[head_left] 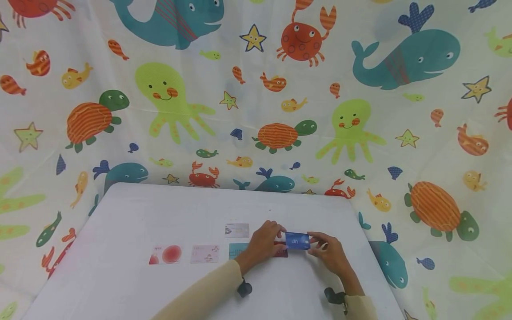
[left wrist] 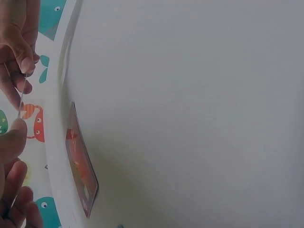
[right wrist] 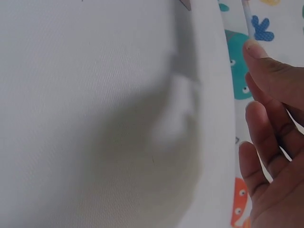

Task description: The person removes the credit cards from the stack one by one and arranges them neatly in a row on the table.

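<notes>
Head view: blue card over white table, sea-creature-patterned cloth behind.

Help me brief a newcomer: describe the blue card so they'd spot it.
Over the white table, find the left hand and right hand. Both pinch the blue card, the only one held; the other cards lie on the table.
</notes>
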Action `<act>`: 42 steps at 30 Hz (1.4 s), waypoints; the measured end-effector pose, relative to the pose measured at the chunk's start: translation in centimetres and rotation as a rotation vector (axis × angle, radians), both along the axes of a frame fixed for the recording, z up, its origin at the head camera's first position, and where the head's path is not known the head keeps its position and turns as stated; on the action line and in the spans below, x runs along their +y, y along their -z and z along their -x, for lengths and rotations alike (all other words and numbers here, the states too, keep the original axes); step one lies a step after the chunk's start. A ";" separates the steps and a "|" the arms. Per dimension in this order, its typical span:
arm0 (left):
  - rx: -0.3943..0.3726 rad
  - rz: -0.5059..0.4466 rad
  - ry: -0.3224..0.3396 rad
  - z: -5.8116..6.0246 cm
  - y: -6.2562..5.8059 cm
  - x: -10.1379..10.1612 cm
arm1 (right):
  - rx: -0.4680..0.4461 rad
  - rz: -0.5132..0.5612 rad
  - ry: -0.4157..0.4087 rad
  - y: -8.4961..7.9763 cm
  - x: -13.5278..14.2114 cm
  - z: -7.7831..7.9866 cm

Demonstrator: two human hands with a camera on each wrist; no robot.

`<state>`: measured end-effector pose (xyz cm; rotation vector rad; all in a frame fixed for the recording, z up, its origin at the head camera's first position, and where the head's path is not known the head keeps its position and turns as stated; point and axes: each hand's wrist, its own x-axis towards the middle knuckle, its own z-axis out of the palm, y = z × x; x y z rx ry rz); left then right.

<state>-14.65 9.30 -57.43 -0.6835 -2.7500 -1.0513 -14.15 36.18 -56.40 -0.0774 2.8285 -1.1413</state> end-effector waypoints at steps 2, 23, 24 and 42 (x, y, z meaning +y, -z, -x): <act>-0.003 -0.004 0.001 0.0 0.0 0.2 | -0.007 0.002 0.003 -0.1 0.2 0.0; -0.005 -0.008 0.011 0.2 0.6 2.3 | -0.020 0.013 0.020 -0.1 1.9 -0.5; -0.002 -0.010 0.015 0.1 0.5 2.3 | -0.018 0.013 0.020 -0.1 1.9 -0.5; 0.041 0.045 0.028 -0.1 0.4 3.9 | -0.016 -0.004 0.050 0.2 3.0 -1.1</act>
